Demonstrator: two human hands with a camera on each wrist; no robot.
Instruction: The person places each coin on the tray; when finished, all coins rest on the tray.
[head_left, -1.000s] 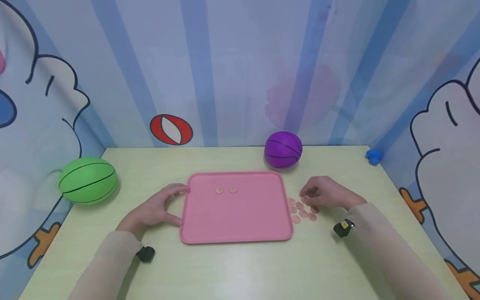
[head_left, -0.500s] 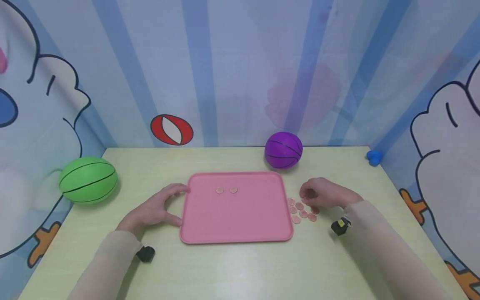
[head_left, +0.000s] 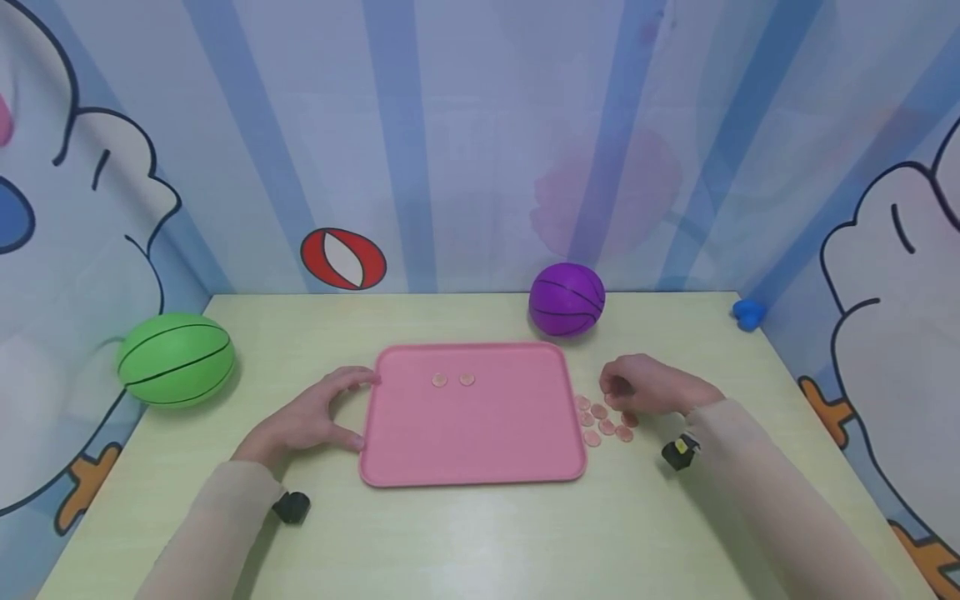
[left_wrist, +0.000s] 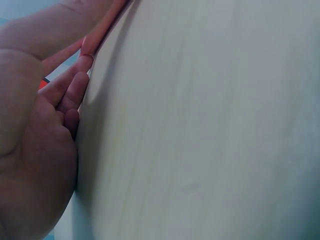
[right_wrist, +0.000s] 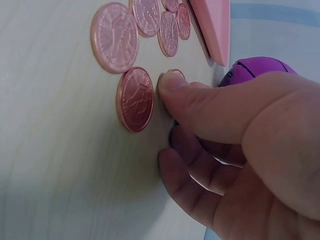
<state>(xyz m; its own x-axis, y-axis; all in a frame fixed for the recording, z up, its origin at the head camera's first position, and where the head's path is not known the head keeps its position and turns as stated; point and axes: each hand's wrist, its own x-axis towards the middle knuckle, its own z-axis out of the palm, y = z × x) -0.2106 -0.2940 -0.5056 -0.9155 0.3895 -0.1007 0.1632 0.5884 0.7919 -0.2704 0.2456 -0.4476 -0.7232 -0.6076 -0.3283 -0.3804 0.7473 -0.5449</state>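
A pink tray (head_left: 472,442) lies mid-table, with two copper-coloured coins (head_left: 467,379) side by side near its back edge. My left hand (head_left: 300,421) is at the tray's left side, thumb and fingers spread apart and their tips touching the rim. To the right of the tray lies a loose group of several copper coins (head_left: 607,427). My right hand (head_left: 652,385) is low at the back of that group. In the right wrist view, its thumb and curled fingers pinch a coin (right_wrist: 177,73), mostly hidden under the thumb. Another coin (right_wrist: 135,99) lies just beside the thumb.
Behind the tray's right back corner sits a purple ball (head_left: 567,300). A green ball (head_left: 176,361) stands at the table's left edge, and a small blue object (head_left: 748,314) is at the back right corner. Printed cloth walls (head_left: 480,150) enclose the back and sides.
The right hand has shifted very slightly, its fingers drawing in over the coin under them, which is now more covered. The left hand, tray and other coins have stayed in place.
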